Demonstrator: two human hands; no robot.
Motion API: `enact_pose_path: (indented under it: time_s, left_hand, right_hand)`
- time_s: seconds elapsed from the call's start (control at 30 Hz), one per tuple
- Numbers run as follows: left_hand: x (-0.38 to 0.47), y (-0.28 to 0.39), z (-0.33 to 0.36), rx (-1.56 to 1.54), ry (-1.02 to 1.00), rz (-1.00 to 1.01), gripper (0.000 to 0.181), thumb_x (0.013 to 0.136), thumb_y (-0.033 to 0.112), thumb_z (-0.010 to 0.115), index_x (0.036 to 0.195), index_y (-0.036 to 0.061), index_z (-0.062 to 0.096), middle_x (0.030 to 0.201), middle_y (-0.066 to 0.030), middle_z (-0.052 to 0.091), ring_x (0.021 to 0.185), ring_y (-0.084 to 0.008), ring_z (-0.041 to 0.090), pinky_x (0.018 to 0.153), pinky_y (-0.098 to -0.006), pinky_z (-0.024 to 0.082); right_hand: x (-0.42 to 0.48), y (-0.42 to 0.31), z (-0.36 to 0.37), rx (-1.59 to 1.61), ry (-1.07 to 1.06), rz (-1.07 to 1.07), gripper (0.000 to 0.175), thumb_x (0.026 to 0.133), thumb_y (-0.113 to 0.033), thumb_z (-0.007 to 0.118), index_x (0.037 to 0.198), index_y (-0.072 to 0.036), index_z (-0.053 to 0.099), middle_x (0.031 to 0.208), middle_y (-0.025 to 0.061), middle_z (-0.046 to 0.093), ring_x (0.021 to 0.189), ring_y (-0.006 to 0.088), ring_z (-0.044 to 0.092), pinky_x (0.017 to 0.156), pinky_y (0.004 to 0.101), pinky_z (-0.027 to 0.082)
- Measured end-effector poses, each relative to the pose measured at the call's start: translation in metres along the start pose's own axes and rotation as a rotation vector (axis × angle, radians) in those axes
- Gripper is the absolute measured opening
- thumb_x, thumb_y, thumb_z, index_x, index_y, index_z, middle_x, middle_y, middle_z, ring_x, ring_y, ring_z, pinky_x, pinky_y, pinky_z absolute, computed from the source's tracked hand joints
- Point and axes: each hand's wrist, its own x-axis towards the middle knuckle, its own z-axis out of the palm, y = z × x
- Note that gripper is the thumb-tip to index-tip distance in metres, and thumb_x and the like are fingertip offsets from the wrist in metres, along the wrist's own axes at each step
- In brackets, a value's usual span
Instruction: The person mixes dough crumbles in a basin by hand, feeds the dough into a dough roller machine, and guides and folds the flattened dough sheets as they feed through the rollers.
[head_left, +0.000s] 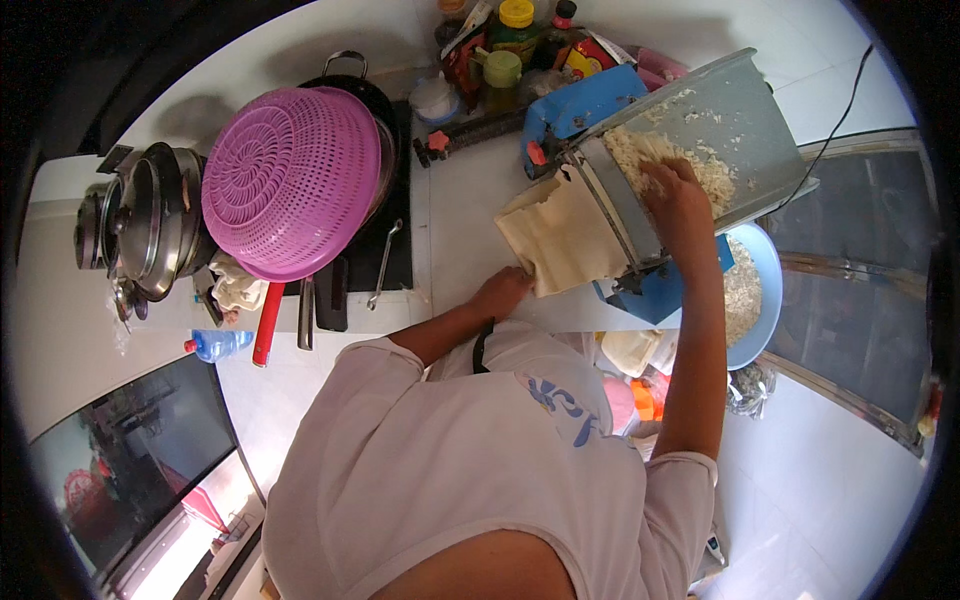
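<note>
A dough-rolling machine with blue end housings stands on the counter before me. Its sloping metal tray carries crumbly pale dough, heaped at the lower end by the rollers. My right hand reaches down into these crumbs, and its fingertips are partly hidden. From the machine's near-left side comes a flat dough sheet with a ragged upper edge. My left hand grips the sheet's near-left corner, just above the counter's front edge. More dough crumbs fill a light-blue basin on the right, below the tray.
A pink plastic colander rests upside down over a pan on the black cooktop. A combination wrench and several pan handles lie beside it. Lidded pots stand farther left. Bottles and jars line the wall; a black cord hangs right.
</note>
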Motion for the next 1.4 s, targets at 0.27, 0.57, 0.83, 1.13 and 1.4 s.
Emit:
enact_pose_path:
  time_s: [0.27,0.57,0.83,1.13,1.4]
  left_hand:
    - [-0.011,0.012,-0.049,-0.147,0.215,0.216,0.017,0.083,0.002,0.055,0.097,0.0056,0.064,0.089,-0.0152,0.063,0.083,-0.033,0.063,0.077,-0.0422,0.051]
    - [0.015,0.157,-0.188,-0.262,0.511,0.548,0.015,0.083,0.0,0.067,0.098,0.0032,0.065,0.09,-0.0095,0.063,0.08,-0.0222,0.065,0.074,-0.0341,0.053]
    - [0.141,0.223,-0.202,0.157,0.4,0.866,0.027,0.078,-0.004,0.06,0.104,0.0023,0.065,0.103,-0.0147,0.06,0.1,-0.0338,0.062,0.084,-0.0429,0.051]
    - [0.209,0.25,-0.165,0.801,0.583,0.728,0.049,0.08,0.002,0.064,0.128,-0.0027,0.053,0.134,-0.0263,0.045,0.124,-0.0368,0.053,0.093,-0.0426,0.054]
    - [0.166,0.282,-0.224,0.687,-0.057,0.534,0.041,0.079,0.007,0.067,0.119,-0.0028,0.063,0.134,-0.0221,0.051,0.123,-0.0398,0.054,0.096,-0.0417,0.051]
  right_hand:
    - [0.009,0.013,-0.001,-0.086,0.032,-0.249,0.028,0.079,-0.007,0.066,0.105,-0.014,0.073,0.137,0.009,0.056,0.129,0.0343,0.048,0.102,0.0437,0.045]
    - [-0.018,0.031,-0.058,-0.263,0.013,0.075,0.034,0.073,-0.008,0.07,0.106,-0.011,0.068,0.12,0.0146,0.059,0.11,0.0367,0.058,0.094,0.0441,0.048]
    - [0.0,0.035,-0.058,0.053,0.159,-0.031,0.034,0.084,-0.005,0.063,0.117,-0.009,0.063,0.117,0.0163,0.061,0.108,0.0383,0.06,0.092,0.0441,0.05]
    - [0.018,0.071,-0.036,-0.383,0.027,0.202,0.029,0.082,-0.002,0.059,0.11,-0.004,0.052,0.109,0.0222,0.057,0.1,0.0419,0.061,0.083,0.0496,0.052]
    - [0.038,0.066,-0.054,0.139,0.211,0.006,0.035,0.081,0.0,0.057,0.115,-0.005,0.061,0.114,0.0227,0.059,0.104,0.0431,0.058,0.093,0.0481,0.047]
